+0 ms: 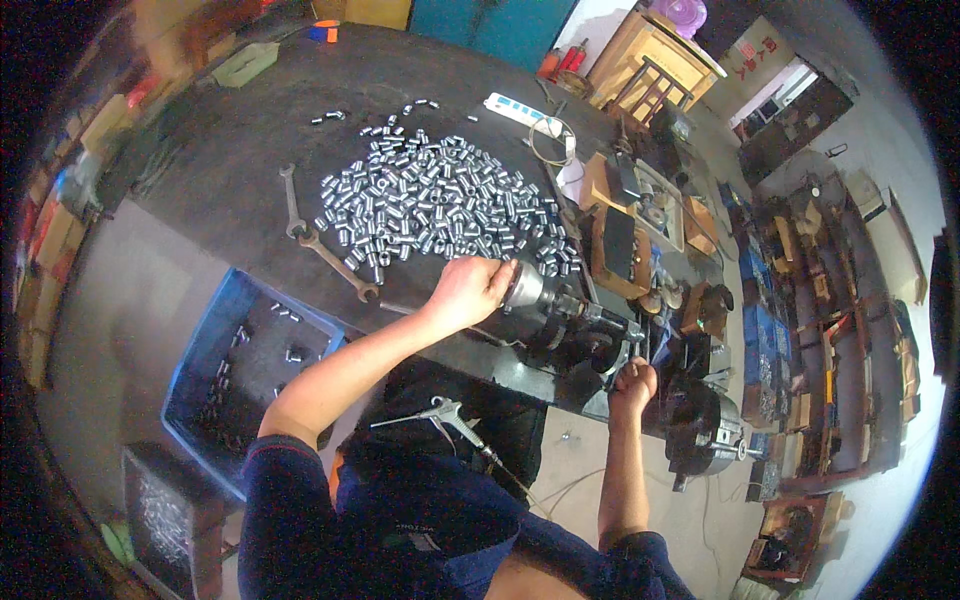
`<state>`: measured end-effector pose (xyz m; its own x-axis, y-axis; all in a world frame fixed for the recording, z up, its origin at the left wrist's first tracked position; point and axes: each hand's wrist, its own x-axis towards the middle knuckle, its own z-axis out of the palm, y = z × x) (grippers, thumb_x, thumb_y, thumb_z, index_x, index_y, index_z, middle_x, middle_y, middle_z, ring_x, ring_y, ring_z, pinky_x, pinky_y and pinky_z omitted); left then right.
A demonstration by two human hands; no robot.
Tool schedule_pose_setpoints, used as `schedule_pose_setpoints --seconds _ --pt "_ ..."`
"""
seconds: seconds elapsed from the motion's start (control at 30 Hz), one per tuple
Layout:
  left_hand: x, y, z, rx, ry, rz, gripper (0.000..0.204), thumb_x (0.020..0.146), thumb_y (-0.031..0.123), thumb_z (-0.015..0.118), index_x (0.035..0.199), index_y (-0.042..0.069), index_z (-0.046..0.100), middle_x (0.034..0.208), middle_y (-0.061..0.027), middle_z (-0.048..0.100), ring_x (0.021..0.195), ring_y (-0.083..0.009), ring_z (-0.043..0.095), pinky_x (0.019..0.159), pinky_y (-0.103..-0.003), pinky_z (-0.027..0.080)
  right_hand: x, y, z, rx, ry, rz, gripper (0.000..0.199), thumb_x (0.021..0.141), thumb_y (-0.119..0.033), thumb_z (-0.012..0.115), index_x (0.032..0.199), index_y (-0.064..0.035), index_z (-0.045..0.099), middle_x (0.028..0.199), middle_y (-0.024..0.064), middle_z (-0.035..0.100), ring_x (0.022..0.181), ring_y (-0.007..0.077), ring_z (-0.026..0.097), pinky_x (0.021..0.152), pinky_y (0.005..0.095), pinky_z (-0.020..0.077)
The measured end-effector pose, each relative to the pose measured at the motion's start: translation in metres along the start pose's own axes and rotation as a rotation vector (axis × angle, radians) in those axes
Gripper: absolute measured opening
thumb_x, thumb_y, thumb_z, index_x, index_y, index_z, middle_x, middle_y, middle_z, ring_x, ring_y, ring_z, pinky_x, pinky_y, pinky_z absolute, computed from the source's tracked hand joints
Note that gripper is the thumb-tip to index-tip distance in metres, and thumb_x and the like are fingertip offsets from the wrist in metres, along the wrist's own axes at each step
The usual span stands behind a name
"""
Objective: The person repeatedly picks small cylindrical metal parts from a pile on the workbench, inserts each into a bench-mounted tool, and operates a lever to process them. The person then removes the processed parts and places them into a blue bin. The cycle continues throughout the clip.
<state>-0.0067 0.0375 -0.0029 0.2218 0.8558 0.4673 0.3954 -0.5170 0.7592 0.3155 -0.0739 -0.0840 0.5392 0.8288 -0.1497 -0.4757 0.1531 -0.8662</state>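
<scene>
My left hand [468, 290] rests at the near edge of a dark workbench [230, 170], its fingers closed around the round metal end of a small bench machine [565, 310]. My right hand [634, 385] is lower down, closed on a handle at the machine's near side. A large heap of small shiny metal sleeves [440, 200] lies on the bench just beyond my left hand. Whether a sleeve is between my left fingers is hidden.
Two wrenches [325, 245] lie left of the heap. A blue crate [255, 370] with several sleeves stands on the floor at my left. An air blow gun [445, 415] rests on my lap. Wooden blocks, boxes and cluttered shelves [820, 300] fill the right side.
</scene>
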Motion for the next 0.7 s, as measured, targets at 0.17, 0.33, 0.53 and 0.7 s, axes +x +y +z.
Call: schedule_pose_setpoints --seconds 0.17,0.33,0.53,0.7 --pt "0.006 0.000 -0.007 -0.020 -0.113 -0.048 0.042 0.083 0.029 0.048 0.055 -0.003 0.051 0.046 -0.0178 0.044 0.039 -0.0281 0.046 0.042 -0.038 0.034 0.061 0.008 0.034 -0.582 0.205 -0.431 0.017 0.075 -0.018 0.050 0.068 -0.0035 0.054 0.065 0.0020 0.051 0.058 0.0129 0.045 0.055 0.0271 0.0369" --pt "0.006 -0.017 -0.008 -0.188 -0.235 -0.196 0.042 0.085 0.031 0.047 0.057 -0.001 0.053 0.044 -0.0072 0.046 0.039 -0.0135 0.044 0.041 -0.031 0.035 0.059 -0.046 0.089 -0.167 0.107 -0.383 0.018 0.079 -0.013 0.044 0.065 -0.0038 0.051 0.055 -0.0004 0.044 0.041 0.0059 0.036 0.036 0.0196 0.0268" --pt "0.003 -0.009 -0.017 -0.350 -0.292 -0.312 0.043 0.086 0.032 0.046 0.057 0.001 0.050 0.041 0.0004 0.040 0.033 -0.0068 0.038 0.033 -0.023 0.029 -0.021 -0.068 0.073 0.012 0.007 -0.455 0.020 0.081 -0.013 0.039 0.064 -0.0066 0.045 0.051 -0.0030 0.033 0.040 0.0046 0.027 0.035 0.0180 0.0205" --pt "0.003 -0.005 -0.020 -0.360 -0.310 -0.389 0.042 0.086 0.031 0.046 0.058 0.001 0.049 0.042 0.0000 0.041 0.033 -0.0076 0.039 0.033 -0.023 0.031 -0.022 -0.020 0.020 -0.019 0.061 -0.187 0.016 0.079 -0.019 0.045 0.068 -0.0076 0.046 0.051 -0.0029 0.033 0.039 0.0065 0.026 0.034 0.0200 0.0211"
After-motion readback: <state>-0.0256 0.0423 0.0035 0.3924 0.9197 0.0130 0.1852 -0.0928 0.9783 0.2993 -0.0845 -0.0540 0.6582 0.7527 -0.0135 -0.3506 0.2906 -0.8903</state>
